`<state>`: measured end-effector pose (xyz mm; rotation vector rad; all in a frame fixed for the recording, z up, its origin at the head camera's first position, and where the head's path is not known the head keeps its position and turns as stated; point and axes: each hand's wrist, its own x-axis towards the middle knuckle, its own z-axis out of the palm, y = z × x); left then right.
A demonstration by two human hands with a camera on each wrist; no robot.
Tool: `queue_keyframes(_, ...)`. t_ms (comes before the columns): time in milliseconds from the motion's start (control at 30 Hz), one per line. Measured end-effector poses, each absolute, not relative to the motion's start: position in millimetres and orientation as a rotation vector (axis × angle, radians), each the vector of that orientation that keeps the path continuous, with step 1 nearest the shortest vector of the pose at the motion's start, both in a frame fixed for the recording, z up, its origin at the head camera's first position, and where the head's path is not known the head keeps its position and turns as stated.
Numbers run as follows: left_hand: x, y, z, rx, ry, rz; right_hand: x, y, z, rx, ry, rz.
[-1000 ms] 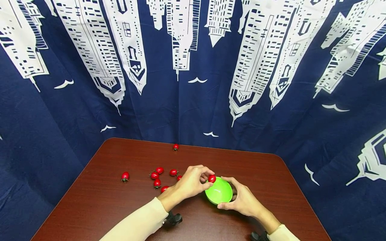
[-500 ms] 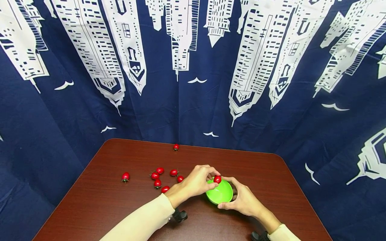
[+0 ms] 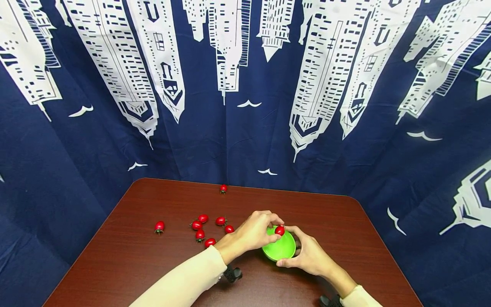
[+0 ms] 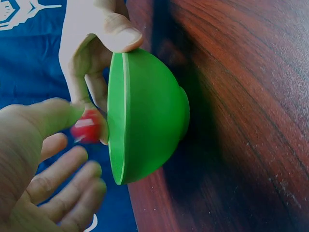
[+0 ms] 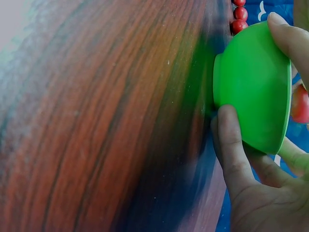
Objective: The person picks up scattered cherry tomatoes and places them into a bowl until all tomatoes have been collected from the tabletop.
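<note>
In the head view my left hand (image 3: 257, 232) pinches a red cherry tomato (image 3: 279, 230) between thumb and fingertips, over the mouth of a small green bowl (image 3: 278, 249). The left wrist view has the tomato (image 4: 87, 126) blurred at the thumb tip, close by the bowl's rim, with the other fingers spread below. My right hand (image 3: 312, 256) grips the bowl from its right side. Seen from the right wrist, its thumb is at the rim and its fingers lie along the outer wall of the bowl (image 5: 256, 89).
Several cherry tomatoes lie left of the bowl on the brown table (image 3: 126, 264), including one near my left forearm (image 3: 210, 242). A lone tomato (image 3: 159, 227) sits farther left, another tomato (image 3: 223, 188) at the back edge. A blue curtain (image 3: 245, 140) with white buildings hangs behind.
My left hand has moved right with the tomato, from the bowl's left rim to above its opening. My right hand and the bowl have stayed in place.
</note>
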<state>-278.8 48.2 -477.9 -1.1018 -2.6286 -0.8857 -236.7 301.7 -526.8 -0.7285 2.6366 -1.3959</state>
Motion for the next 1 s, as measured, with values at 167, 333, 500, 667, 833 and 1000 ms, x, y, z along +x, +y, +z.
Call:
queue_keyframes(167, -275.9, 45.8, -476.6, -1.058, -2.685, -0.762, -237.0, 301.7, -526.2, -0.722, 2.628, -1.39)
queue_keyframes(333, -274.7, 39.9, -475.7, -1.032, -2.724, -0.685, -237.8, 300.9, -525.3, -0.699, 2.635, -1.377)
queue_keyframes(500, -274.4, 32.2, -475.9, -1.032, -2.731, -0.644, -237.9, 300.8, -525.7, -0.697, 2.642, -1.375)
queue_keyframes(667, -273.2, 22.8, -473.4, -1.041, -2.718, -0.614, -238.0, 301.2, -526.6, -0.714, 2.637, -1.402)
queue_keyframes(833, -271.3, 11.2, -471.1, -1.02, -2.73, -0.547, -238.3, 301.6, -527.6, -0.724, 2.634, -1.408)
queue_keyframes(1000, -269.7, -3.7, -471.0, -1.009, -2.737, -0.51, -238.9, 301.2, -528.7, -0.718, 2.635, -1.404)
